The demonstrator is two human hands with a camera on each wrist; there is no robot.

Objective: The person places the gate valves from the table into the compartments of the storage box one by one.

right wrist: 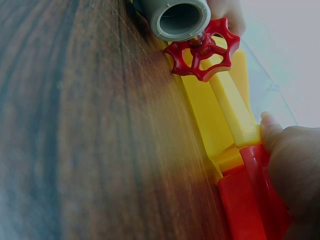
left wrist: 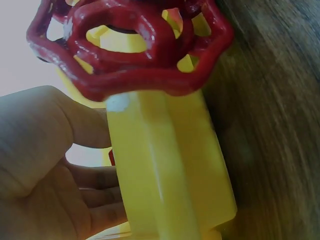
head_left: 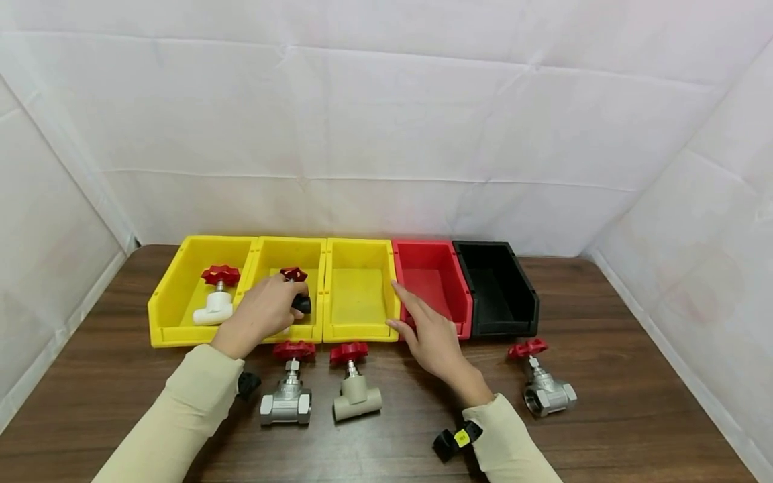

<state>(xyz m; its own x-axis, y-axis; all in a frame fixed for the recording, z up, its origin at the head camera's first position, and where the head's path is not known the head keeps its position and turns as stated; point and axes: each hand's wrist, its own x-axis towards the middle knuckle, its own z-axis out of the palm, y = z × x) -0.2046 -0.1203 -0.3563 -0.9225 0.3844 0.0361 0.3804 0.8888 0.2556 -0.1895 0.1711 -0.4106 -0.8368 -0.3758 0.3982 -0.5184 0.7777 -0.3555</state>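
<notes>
My left hand [head_left: 266, 312] reaches into the second yellow bin [head_left: 311, 333] and grips a valve with a black body [head_left: 301, 304] and a red handwheel [head_left: 294, 274]. Behind that bin's wall in the left wrist view, the fingers [left wrist: 102, 192] are partly hidden and the black valve is out of sight. My right hand [head_left: 431, 335] has its fingers extended over the rim between the third yellow bin [head_left: 361, 332] and the red bin [head_left: 464, 325]. In the right wrist view its thumb [right wrist: 272, 131] touches that edge.
A white valve [head_left: 217, 305] lies in the leftmost yellow bin [head_left: 166, 335]. In front stand a steel valve [head_left: 286, 400] and a beige valve [head_left: 355, 397]. Another steel valve [head_left: 548, 390] lies at the right, before the black bin [head_left: 507, 329]. White sheeting [head_left: 386, 134] encloses the wooden table.
</notes>
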